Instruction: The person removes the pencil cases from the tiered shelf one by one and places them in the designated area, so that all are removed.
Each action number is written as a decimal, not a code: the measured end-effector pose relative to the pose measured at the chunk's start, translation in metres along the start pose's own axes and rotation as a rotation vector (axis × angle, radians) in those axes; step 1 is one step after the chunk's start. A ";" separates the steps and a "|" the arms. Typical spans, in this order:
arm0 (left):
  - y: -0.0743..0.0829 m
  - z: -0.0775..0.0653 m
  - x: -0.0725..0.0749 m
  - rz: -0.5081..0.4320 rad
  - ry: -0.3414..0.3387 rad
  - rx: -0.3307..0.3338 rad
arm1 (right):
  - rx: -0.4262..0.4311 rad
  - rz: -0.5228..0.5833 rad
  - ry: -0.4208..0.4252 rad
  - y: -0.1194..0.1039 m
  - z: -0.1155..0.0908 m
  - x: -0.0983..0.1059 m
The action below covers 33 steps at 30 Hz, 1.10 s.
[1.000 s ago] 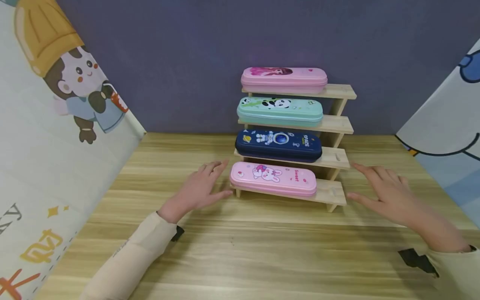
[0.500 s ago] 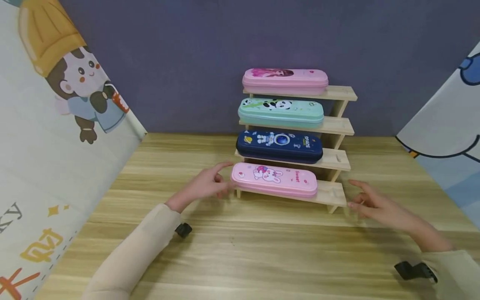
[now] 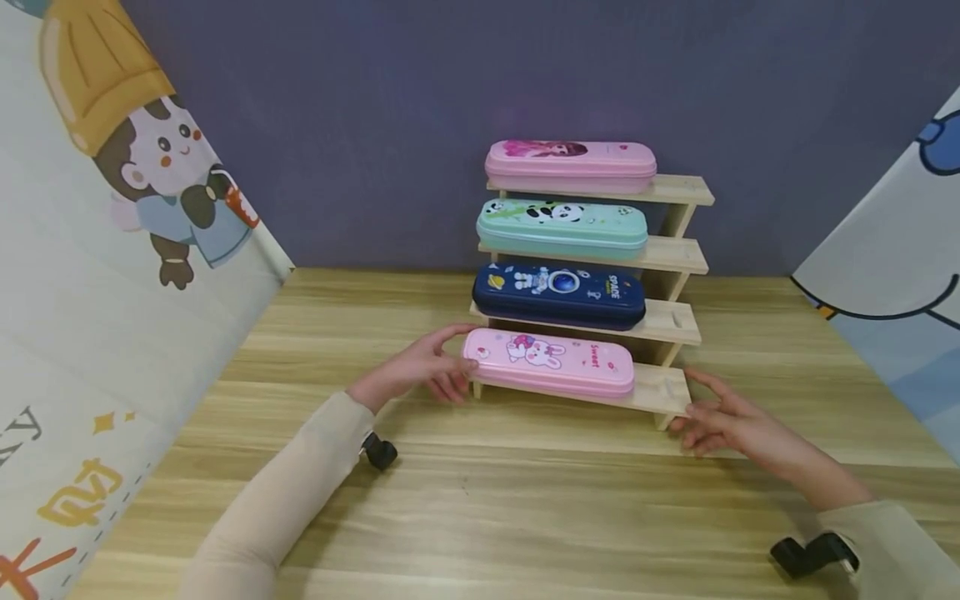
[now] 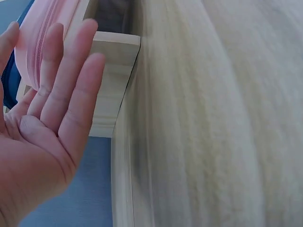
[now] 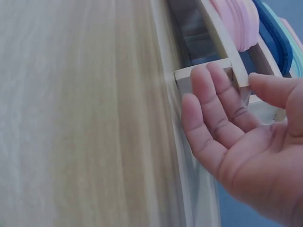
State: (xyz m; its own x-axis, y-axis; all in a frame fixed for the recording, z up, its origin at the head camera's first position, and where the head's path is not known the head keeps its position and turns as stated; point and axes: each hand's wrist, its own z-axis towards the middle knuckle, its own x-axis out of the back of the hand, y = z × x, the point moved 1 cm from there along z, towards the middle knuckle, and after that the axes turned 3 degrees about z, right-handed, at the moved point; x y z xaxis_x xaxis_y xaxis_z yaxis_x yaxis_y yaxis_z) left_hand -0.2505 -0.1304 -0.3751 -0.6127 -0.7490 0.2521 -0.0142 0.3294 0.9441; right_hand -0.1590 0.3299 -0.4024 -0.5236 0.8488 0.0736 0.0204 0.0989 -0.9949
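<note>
A four-step wooden display stand (image 3: 660, 390) carries one pencil case per step. On the lowest lies the pink bunny pencil case (image 3: 562, 367). My left hand (image 3: 412, 367) is at the stand's left end, its thumb at the front left corner of this case. In the left wrist view its fingers (image 4: 71, 90) reach nearly straight beside the stand's leg. My right hand (image 3: 738, 429) is at the lowest step's right end, thumb at the board's corner. The right wrist view shows its relaxed fingers (image 5: 208, 118) beside the leg below the board.
Above sit a navy space pencil case (image 3: 592, 296), a mint panda one (image 3: 600, 233) and a pink one with a girl (image 3: 607, 162). The stand is on a wood-grain table (image 3: 480, 525), before a dark blue backdrop (image 3: 337, 133). Cartoon-printed panels (image 3: 67, 250) flank both sides.
Both hands have come inward to the ends of the lowest step, and their spread fingers have drawn closer together. The stand and pencil cases have not moved on the table.
</note>
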 end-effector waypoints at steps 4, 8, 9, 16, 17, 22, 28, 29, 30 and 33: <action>0.000 -0.001 -0.001 -0.007 0.021 -0.002 | 0.017 0.080 -0.038 0.002 0.001 0.002; 0.002 -0.005 -0.002 0.032 0.036 -0.023 | 0.025 0.091 -0.057 0.002 0.003 0.002; 0.002 -0.007 -0.002 0.044 0.040 -0.025 | 0.026 0.087 -0.057 0.002 0.003 0.002; 0.007 -0.018 -0.009 0.117 0.079 0.031 | 0.022 0.066 -0.050 0.002 0.002 0.003; 0.008 -0.019 -0.010 0.120 0.080 0.036 | 0.021 0.063 -0.047 0.002 0.002 0.003; 0.008 -0.022 -0.015 0.062 0.067 0.052 | 0.015 0.049 -0.034 0.004 0.000 0.003; 0.002 -0.022 -0.019 -0.098 0.036 0.078 | 0.031 0.059 -0.043 0.005 0.000 0.004; 0.001 -0.022 -0.019 -0.128 0.044 0.078 | 0.034 0.064 -0.047 0.005 0.000 0.004; 0.000 -0.021 -0.020 -0.160 0.054 0.077 | 0.035 0.067 -0.050 0.005 0.000 0.004; -0.004 -0.020 -0.022 -0.242 0.079 0.062 | 0.028 0.071 -0.050 0.004 0.001 0.004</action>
State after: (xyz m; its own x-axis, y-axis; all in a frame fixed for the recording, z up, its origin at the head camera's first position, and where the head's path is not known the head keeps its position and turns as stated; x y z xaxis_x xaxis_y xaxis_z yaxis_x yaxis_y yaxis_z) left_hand -0.2214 -0.1266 -0.3804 -0.5219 -0.8521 0.0382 -0.2034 0.1678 0.9646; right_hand -0.1616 0.3333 -0.4058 -0.5638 0.8259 -0.0005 0.0357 0.0238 -0.9991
